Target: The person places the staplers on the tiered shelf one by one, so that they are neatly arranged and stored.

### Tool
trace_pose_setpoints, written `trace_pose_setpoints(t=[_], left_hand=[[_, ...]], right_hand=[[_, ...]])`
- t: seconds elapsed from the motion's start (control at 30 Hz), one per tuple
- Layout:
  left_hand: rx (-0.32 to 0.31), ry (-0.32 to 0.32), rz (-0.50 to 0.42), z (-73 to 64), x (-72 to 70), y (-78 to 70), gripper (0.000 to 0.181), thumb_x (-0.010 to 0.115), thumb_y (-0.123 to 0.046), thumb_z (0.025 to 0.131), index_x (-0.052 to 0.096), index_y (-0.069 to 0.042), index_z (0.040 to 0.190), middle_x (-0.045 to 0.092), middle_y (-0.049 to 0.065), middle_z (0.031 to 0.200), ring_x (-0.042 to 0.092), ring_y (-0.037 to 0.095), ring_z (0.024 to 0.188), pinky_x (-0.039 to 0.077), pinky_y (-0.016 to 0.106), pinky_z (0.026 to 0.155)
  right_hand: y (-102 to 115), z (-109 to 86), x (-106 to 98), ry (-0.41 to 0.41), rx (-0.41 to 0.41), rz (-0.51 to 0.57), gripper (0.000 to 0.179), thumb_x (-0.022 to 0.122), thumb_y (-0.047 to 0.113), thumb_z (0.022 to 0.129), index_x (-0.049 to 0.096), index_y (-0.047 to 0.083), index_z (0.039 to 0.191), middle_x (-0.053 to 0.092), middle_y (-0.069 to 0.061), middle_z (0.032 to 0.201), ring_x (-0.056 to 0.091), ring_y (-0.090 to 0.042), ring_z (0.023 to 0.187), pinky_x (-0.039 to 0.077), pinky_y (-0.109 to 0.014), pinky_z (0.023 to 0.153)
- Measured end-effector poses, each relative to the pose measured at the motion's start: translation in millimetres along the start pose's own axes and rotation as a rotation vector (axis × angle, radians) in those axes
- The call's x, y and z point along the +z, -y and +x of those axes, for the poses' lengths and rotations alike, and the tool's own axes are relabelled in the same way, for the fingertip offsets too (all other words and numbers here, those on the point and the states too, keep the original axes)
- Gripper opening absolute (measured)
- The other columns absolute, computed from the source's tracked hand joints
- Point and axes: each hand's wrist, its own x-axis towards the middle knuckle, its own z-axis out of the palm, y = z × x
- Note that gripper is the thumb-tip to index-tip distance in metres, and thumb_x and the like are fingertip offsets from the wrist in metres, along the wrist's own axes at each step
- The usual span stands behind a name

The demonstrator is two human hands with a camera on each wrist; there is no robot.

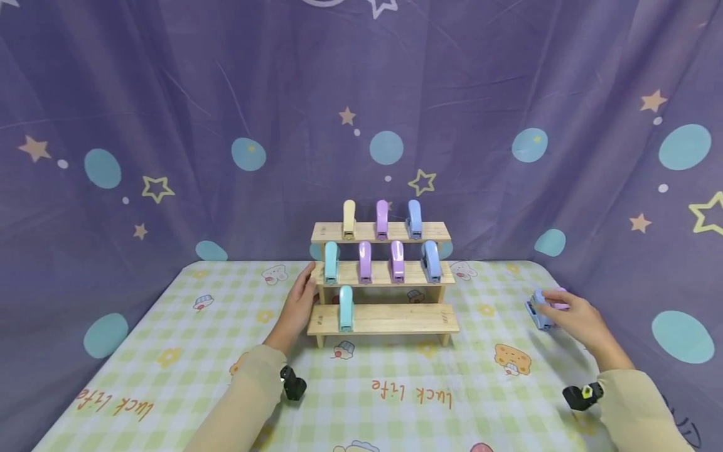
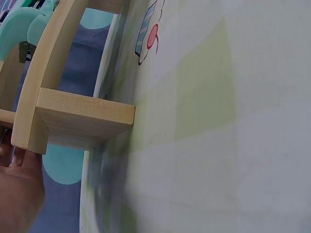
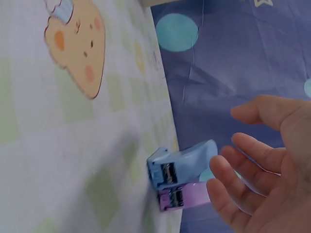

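My left hand (image 1: 299,301) rests against the left side of a three-tier wooden rack (image 1: 407,319); its fingertips are partly hidden behind the wood in the left wrist view. My right hand (image 3: 272,170) hovers beside a blue stapler (image 3: 182,165) at the table's right, fingers loosely spread and apart from it. Next to that one stands a purple stapler (image 3: 194,195), partly covered by the hand in the head view. On the rack's bottom tier, toward the left, a teal stapler (image 1: 346,307) stands alone.
The top tier bears a yellow stapler (image 1: 349,220), a purple and a blue one. A teal stapler (image 1: 331,262), two purple ones and a blue one (image 1: 432,262) line the middle tier. A checkered cloth (image 1: 214,339) covers the table; a purple curtain (image 1: 316,75) hangs behind.
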Motion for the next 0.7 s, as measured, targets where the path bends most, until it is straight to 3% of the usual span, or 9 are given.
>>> trace_pose_setpoints(t=[0.17,0.33,0.57,0.7], left_hand=[[0.009,-0.010,-0.005,-0.4,0.9,0.6,0.052,0.033,-0.032,0.111,0.023,-0.021,0.161,0.023,0.010,0.164,0.035,0.036,0.142,0.035,0.048,0.116],[0.001,-0.005,-0.002,0.2,0.2,-0.1,0.052,0.032,-0.031,0.111,0.023,-0.020,0.161,0.022,0.011,0.164,0.034,0.036,0.143,0.034,0.048,0.116],[-0.023,0.019,-0.029,-11.3,1.0,-26.0,0.051,0.031,-0.020,0.112,0.020,-0.010,0.161,0.020,0.017,0.164,0.031,0.039,0.144,0.032,0.049,0.116],[-0.025,0.012,-0.027,-4.9,0.3,-12.0,0.052,0.031,-0.024,0.112,0.020,-0.015,0.162,0.019,0.013,0.165,0.030,0.037,0.145,0.031,0.049,0.117]], right_hand=[[-8.9,2.3,0.2,-0.009,0.033,-0.027,0.066,0.061,0.038,0.099,0.046,-0.010,0.142,0.047,-0.042,0.134,0.048,-0.056,0.119,0.046,-0.063,0.091],[-15.4,3.7,4.2,-0.017,0.040,-0.013,0.067,0.062,0.036,0.099,0.044,-0.011,0.142,0.045,-0.039,0.138,0.046,-0.056,0.123,0.042,-0.065,0.095],[-21.9,7.3,7.8,0.010,0.031,-0.004,0.069,0.061,0.035,0.100,0.040,-0.012,0.145,0.046,-0.033,0.140,0.045,-0.053,0.128,0.039,-0.064,0.101],[-21.3,7.4,8.1,0.045,0.024,-0.018,0.074,0.064,0.035,0.099,0.036,-0.014,0.147,0.049,-0.033,0.136,0.042,-0.054,0.130,0.037,-0.066,0.102]])
